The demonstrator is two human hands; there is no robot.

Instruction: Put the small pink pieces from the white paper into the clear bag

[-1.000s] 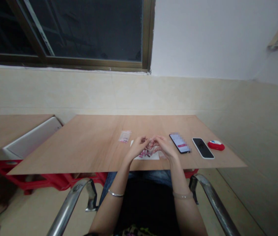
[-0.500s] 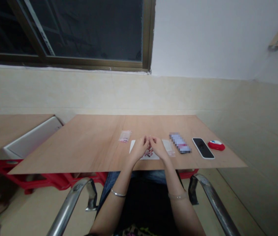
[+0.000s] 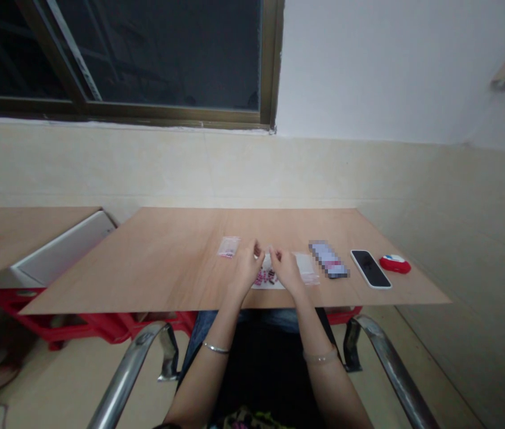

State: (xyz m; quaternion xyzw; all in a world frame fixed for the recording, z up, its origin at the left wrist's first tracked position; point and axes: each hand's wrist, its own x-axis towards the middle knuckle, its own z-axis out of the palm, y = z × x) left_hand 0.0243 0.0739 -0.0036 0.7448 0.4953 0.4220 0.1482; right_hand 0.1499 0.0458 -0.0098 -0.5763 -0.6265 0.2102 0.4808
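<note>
Nearest the camera, two curved chrome chair arms [image 3: 131,363] frame the person's lap, and both forearms reach forward, each wrist wearing a thin bangle. The left hand [image 3: 246,269] and the right hand [image 3: 285,271] rest at the near edge of the flat light-brown wooden counter [image 3: 167,262], close together but apart. Each hand's fingers are curled inward with the tips pinched; what they hold, if anything, is too small to tell. Between and just under the hands lies a white sheet of paper [image 3: 274,285] carrying a small heap of pink and dark beads [image 3: 265,277]. Just right of the right hand lies a small clear plastic bag [image 3: 306,268]. Just beyond the left hand lies another small clear bag with pink contents [image 3: 228,246]. Further right on the counter sit a phone with a lit screen [image 3: 328,260], a dark-screened phone in a white case [image 3: 371,269], and a red and white oval object [image 3: 395,263]. Beyond the counter rises a cream wall and a dark window [image 3: 145,53].
</note>
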